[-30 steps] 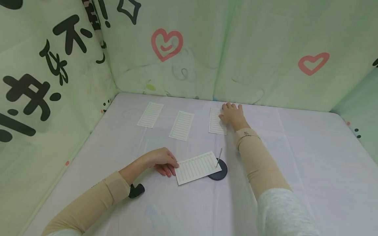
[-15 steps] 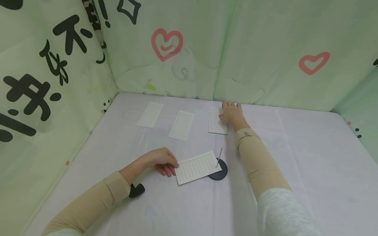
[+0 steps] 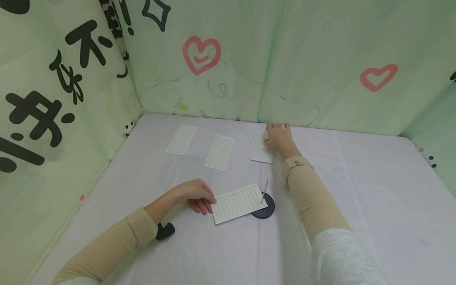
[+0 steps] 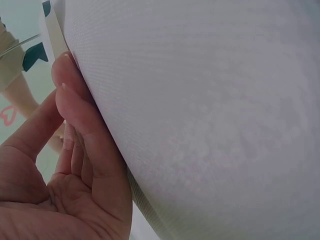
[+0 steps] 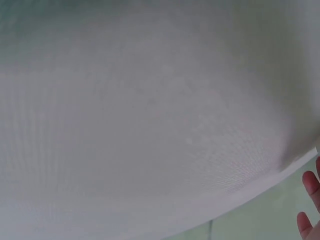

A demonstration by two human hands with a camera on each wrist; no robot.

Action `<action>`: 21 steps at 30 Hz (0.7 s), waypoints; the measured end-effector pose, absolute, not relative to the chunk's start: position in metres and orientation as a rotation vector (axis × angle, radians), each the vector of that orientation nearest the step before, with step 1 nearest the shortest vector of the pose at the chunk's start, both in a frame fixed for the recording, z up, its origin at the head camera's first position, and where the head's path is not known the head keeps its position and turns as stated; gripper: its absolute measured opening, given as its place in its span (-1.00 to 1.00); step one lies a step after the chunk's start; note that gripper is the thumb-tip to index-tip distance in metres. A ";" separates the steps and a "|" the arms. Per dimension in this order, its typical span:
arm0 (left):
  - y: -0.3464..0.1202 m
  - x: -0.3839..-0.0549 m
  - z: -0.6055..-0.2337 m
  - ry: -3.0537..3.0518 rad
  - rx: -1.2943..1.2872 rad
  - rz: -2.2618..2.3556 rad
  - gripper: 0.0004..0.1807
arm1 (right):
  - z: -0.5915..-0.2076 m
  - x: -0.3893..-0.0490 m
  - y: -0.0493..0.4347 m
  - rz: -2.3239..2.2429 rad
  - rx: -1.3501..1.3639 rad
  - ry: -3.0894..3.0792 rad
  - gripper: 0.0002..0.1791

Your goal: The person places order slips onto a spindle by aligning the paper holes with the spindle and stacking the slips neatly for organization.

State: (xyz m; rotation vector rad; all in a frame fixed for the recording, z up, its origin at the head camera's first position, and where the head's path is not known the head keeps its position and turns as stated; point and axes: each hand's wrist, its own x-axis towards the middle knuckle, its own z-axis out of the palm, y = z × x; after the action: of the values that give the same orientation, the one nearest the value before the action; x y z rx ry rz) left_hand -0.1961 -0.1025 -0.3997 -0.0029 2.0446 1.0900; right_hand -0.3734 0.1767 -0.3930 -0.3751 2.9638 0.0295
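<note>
My left hand point(image 3: 196, 194) pinches the left end of a white lined paper slip point(image 3: 236, 204) between thumb and fingers. The slip's right end lies on a bill spike, whose thin metal pin point(image 3: 265, 190) stands up at that end above a round black base point(image 3: 265, 211). In the left wrist view, the thumb and fingertips point(image 4: 72, 95) meet at the slip's edge point(image 4: 56, 37). At the back, my right hand point(image 3: 280, 139) rests over the right side of another lined slip point(image 3: 261, 148), partly hiding it. In the right wrist view only a few fingertips point(image 5: 311, 183) show.
Two more lined slips, one at the far left point(image 3: 181, 139) and one in the middle point(image 3: 219, 152), lie flat on the white-covered table point(image 3: 374, 206). A black piece point(image 3: 165, 231) shows beneath the left sleeve. Printed green cloth point(image 3: 313, 47) encloses the back and sides.
The slip under my right hand has shifted and turned slightly, its near end moving a little left along with the hand. My left hand and its slip stay put.
</note>
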 end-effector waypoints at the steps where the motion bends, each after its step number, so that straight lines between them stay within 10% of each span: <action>1: -0.103 -0.196 -0.400 2.045 -0.004 1.092 -0.87 | -0.393 -0.374 0.177 0.035 -0.377 2.967 -0.46; 21: -0.103 -0.195 -0.399 2.042 0.001 1.113 -0.87 | -0.371 -0.362 0.193 -0.342 -0.334 3.124 -0.79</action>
State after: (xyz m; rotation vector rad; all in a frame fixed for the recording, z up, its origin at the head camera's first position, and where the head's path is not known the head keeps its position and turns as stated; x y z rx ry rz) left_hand -0.1946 -0.1030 -0.3992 0.0008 2.0421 1.1127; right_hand -0.3620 0.1925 -0.3712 -0.3337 3.1242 -0.3419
